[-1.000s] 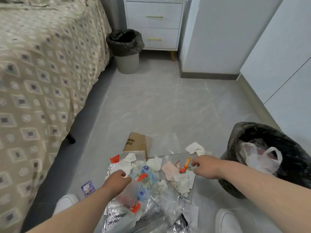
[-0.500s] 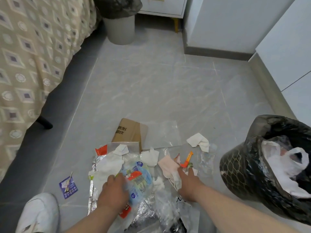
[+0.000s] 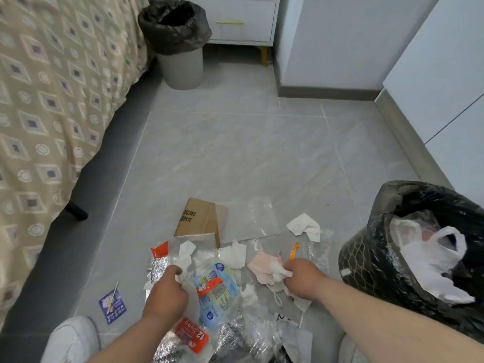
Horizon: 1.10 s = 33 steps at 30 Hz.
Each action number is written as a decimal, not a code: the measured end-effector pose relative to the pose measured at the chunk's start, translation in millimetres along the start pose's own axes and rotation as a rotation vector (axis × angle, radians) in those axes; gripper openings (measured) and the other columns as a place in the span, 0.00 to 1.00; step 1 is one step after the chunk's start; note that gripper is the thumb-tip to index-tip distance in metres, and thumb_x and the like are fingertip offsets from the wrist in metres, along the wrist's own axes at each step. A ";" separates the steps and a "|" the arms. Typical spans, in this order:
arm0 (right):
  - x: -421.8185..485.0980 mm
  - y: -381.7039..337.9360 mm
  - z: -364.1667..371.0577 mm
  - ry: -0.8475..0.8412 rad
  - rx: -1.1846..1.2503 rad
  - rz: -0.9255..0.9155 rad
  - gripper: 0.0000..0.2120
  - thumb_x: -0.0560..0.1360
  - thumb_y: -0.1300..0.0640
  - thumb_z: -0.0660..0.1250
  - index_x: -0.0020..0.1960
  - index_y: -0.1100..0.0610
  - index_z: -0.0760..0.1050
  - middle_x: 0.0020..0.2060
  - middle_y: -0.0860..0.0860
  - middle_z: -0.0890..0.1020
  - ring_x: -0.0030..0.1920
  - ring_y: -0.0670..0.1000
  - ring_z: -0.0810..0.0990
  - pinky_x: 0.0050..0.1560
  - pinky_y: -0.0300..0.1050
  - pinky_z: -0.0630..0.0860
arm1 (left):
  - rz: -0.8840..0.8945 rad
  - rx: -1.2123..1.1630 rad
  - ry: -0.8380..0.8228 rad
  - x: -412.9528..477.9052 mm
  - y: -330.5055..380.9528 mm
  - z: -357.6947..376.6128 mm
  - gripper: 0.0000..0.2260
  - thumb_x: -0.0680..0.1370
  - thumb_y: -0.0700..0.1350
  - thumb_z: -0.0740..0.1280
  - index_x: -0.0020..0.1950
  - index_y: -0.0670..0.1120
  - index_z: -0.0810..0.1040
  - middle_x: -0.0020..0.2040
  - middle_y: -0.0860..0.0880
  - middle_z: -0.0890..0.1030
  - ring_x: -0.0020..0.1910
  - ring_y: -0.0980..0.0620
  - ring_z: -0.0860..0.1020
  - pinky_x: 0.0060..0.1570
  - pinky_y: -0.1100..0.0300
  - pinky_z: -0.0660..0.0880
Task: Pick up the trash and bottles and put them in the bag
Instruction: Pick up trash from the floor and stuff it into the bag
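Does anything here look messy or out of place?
Yes. Litter is strewn over the floor: crumpled tissues, a plastic wrapper, flattened cardboard, and a purple packet lying apart by the shoe. The left hand grips the wrapper, the right hand pinches tissues; the black bag stands beside them.

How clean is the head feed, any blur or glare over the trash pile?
Head view: light soft and even; bedspread at left slightly smeared; silver foil and clear plastic sheet glint a little; left hand and right hand read sharp.
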State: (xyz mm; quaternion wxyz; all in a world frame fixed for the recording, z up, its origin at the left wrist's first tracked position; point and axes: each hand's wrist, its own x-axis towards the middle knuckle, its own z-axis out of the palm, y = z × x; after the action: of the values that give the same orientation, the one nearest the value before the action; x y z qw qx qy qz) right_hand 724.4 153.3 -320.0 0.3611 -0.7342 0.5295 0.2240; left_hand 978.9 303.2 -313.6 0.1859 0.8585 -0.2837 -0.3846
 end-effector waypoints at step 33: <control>-264.4 166.3 -278.1 0.558 1.195 -0.335 0.04 0.72 0.67 0.62 0.45 0.62 0.72 0.39 0.57 0.81 0.46 0.56 0.83 0.41 0.43 0.77 | 0.094 -0.694 -0.642 -173.7 360.8 152.9 0.08 0.72 0.31 0.62 0.35 0.41 0.74 0.24 0.48 0.74 0.26 0.50 0.71 0.30 0.61 0.68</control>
State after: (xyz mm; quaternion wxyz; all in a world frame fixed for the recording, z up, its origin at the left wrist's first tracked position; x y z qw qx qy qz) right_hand 463.7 73.0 -2.9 0.5844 -0.5111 0.5149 -0.3635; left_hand 643.3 119.4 -120.4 0.3818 0.5697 -0.2202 -0.6936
